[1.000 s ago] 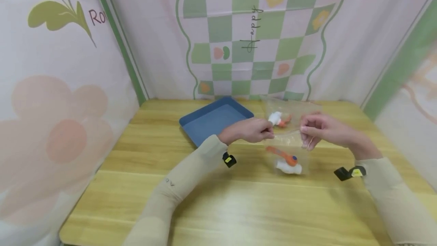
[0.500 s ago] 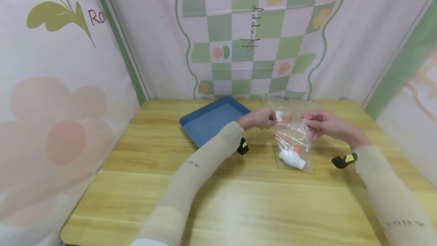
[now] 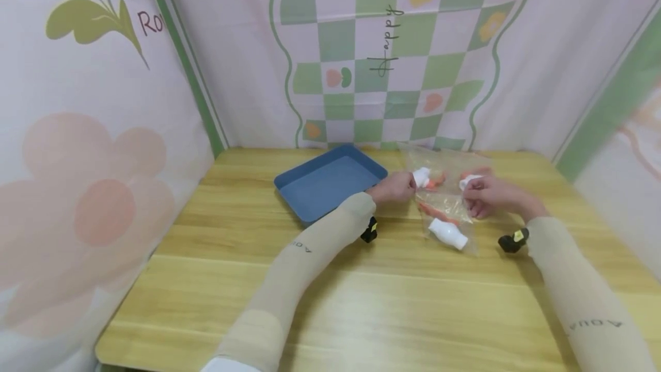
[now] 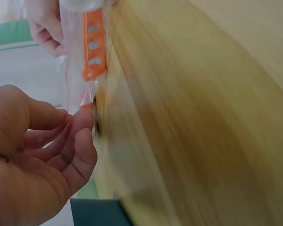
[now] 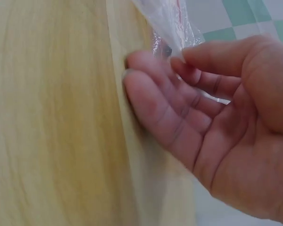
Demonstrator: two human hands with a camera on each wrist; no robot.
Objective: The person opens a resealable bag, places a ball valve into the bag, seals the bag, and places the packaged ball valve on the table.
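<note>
A clear zip bag (image 3: 462, 227) stretches between my hands near the right back of the table. Inside it lie a white bulb-shaped piece (image 3: 448, 234) and an orange strip (image 3: 438, 212); the left wrist view shows round holes along the orange strip (image 4: 94, 44). At the bag's upper left corner, my left hand (image 3: 400, 186) pinches the plastic between thumb and fingers. My right hand (image 3: 493, 195) pinches the opposite upper corner; in the right wrist view, the thumb and index finger of this hand (image 5: 212, 108) meet on the bag (image 5: 172, 23), other fingers loosely bent.
Behind the held bag, more clear plastic (image 3: 444, 159) contains a white piece (image 3: 421, 177) with an orange part, and another white piece (image 3: 469, 180) beside my right hand. A blue tray (image 3: 330, 182) sits left of my left hand on the wooden table (image 3: 392, 314). A patterned curtain hangs behind.
My left hand has moved right and slightly forward. Both hands rose a little with the bag, then lowered slightly. The white piece and orange strip have shifted inside it.
</note>
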